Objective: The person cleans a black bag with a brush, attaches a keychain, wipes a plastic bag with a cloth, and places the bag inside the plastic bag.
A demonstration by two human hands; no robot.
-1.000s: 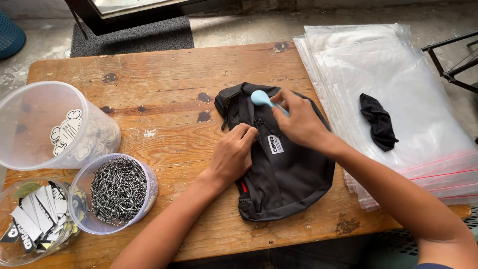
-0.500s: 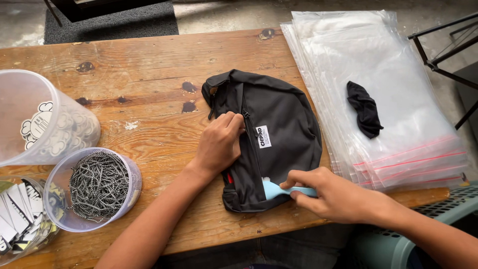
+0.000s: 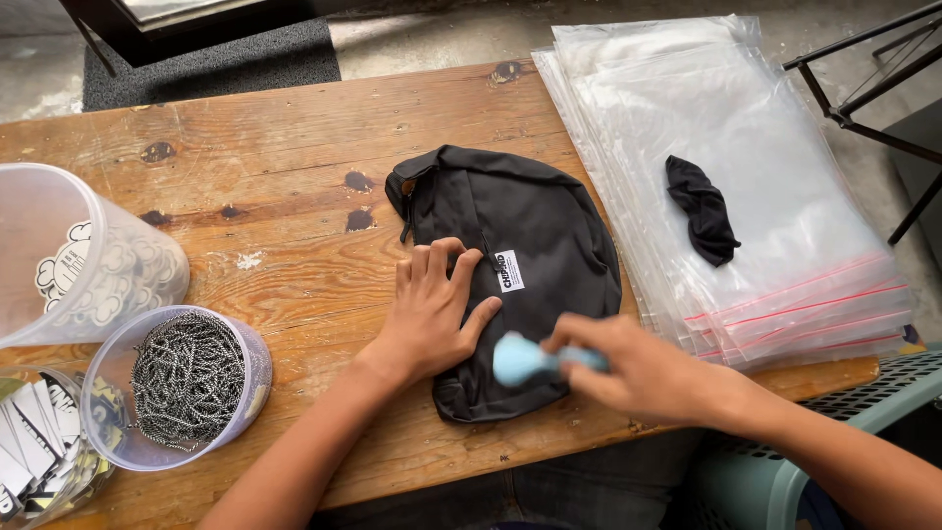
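A black fabric bag (image 3: 535,236) with a small white label lies flat on the wooden table (image 3: 294,147). My left hand (image 3: 432,309) presses flat on the bag's left side, fingers spread. Over the bag's near edge, my right hand (image 3: 628,368) grips a small light-blue tool (image 3: 518,358), blurred with motion. What kind of tool it is cannot be made out.
A stack of clear zip bags (image 3: 726,167) lies at the right with a small black cloth piece (image 3: 702,208) on top. At the left stand a tub of metal ball chains (image 3: 182,385), a tipped tub of round stickers (image 3: 78,260) and a tub of cards (image 3: 34,456). A teal basket (image 3: 785,461) sits below the table edge.
My right hand has swept the blue tool from the bag's far end down to its near edge. The left hand has stayed pressed on the bag.
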